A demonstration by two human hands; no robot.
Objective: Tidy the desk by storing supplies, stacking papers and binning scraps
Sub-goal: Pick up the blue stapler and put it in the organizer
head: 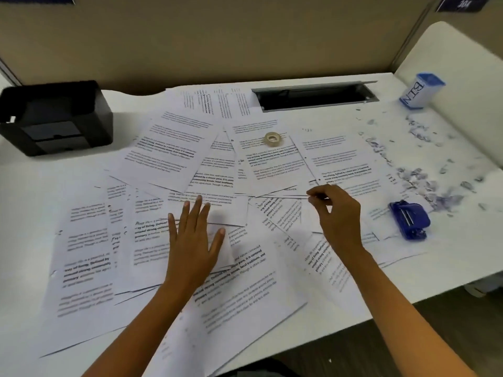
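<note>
- Head view, item one: printed sheets (pixel 168 151), many, fanned loose and overlapping across the white table (pixel 24 186); none stacked yet
- Left hand (pixel 192 240): flat, fingers spread, palm down on the middle sheets; grip released, holding nothing, apparently pinning paper in place
- Right hand (pixel 336 213): forearm reaching in from the lower right, fingers curled, thumb and forefinger pinched at the edge of a sheet near the centre of the fan; grip closed on that sheet's edge, by appearance
- Step in hand, as judged: gathering papers into one stack
- Next move calls for: drawing the pinched sheet toward the pinned ones, squaring edges, then clearing what lies on top
- Tape roll (pixel 273 138): resting on a far sheet
- Blue punch (pixel 411 219): on the right edge of the sheets, unstored
- Paper scraps (pixel 424 183): scattered at the right, near the punch
- Blue cup marked BIN (pixel 420 91): far right corner, well apart from both hands
- Black tray (pixel 54 118): far left, no papers seen in it
</note>
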